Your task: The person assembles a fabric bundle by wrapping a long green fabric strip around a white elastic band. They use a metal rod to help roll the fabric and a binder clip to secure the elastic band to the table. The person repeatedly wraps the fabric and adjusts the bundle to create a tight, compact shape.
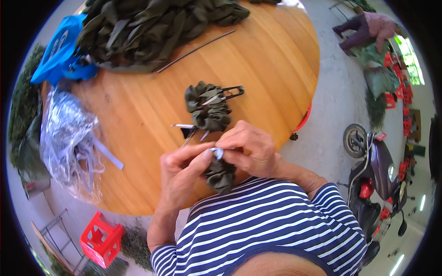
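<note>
- Head view: the left hand [180, 171] and right hand [248, 143] meet at the tabletop's [271, 60] near edge, the fingers of both narrowed to a pinch on a pale strip [218, 152].
- Below that pinch, just in front of the striped shirt [271, 216], hangs a gathered dark green fabric piece [221, 177], its upper part partly hidden by the fingers.
- Just beyond the hands, gathered green fabric rings [209, 115] lie on the tabletop, with black-handled snips [234, 92] resting partly on them; a slim metal tool [182, 125] lies to their left, its kind unclear.
- Farther off, a thin rod [195, 51] lies slantwise near a heap of dark green fabric [152, 34].
- Along the left side are a blue bag [59, 51] and, nearer, a clear plastic bag [62, 133] with pale bands [110, 158] spilling from it.
- On the floor stand a red stool [99, 241], left, and a scooter [380, 168], right; another person [374, 28] bends at upper right.
</note>
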Motion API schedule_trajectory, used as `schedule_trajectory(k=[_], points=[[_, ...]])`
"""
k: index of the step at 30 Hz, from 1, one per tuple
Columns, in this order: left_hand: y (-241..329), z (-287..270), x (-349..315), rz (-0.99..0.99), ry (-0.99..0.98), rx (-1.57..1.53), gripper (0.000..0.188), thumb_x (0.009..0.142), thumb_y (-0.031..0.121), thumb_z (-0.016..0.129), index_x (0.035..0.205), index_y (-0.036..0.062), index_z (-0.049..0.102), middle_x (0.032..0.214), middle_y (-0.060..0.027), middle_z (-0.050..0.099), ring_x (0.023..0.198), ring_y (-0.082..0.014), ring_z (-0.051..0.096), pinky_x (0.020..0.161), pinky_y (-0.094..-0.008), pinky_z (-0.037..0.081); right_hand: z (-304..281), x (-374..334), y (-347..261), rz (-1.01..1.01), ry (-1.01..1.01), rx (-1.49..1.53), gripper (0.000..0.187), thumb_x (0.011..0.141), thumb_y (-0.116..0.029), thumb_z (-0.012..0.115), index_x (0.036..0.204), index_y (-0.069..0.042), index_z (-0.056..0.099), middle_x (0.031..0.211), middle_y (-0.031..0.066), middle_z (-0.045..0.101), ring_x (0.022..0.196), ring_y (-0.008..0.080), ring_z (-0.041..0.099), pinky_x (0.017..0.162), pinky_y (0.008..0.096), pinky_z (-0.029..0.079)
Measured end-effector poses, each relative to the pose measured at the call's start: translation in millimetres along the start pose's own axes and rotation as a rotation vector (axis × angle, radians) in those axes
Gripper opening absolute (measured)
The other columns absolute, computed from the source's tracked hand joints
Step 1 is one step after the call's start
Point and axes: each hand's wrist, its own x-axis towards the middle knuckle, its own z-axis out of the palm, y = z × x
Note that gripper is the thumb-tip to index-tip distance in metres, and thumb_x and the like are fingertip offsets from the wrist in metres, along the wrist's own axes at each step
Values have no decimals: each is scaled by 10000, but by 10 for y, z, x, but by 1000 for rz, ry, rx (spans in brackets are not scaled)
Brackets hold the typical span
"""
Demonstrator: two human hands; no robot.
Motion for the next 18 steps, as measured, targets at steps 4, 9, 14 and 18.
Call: schedule_trajectory(k=[4,9,14,18], points=[[-89,-2,11,187,11,139,141,810,72,577,887,-21,649,781,-36,557,638,-57,497,487,-174,397,-46,-9,42,-28,-9,-37,178,646,5,701,793,-43,612,798,71,599,707,184,575,565,271,459],[-183,21,3,209,-6,-1,111,827,71,561,777,-23,592,749,-16,491,585,-51,434,499,-166,339,-82,-40,25,12,-55,21,146,645,-20,710,728,-54,595,777,53,578,711,180,573,581,272,464],[-164,160,-5,181,108,-134,142,854,103,536,767,-7,511,765,-24,463,579,-50,433,492,-161,337,-122,-11,2,-18,-79,-16,181,638,-30,700,659,-57,522,813,56,567,765,192,564,600,285,466],[-304,101,45,351,286,-136,129,857,98,522,772,5,497,787,-28,461,517,-46,363,451,-150,286,-155,-55,-50,-87,-81,5,155,661,-32,633,700,-45,484,781,50,537,756,221,542,580,312,455]])
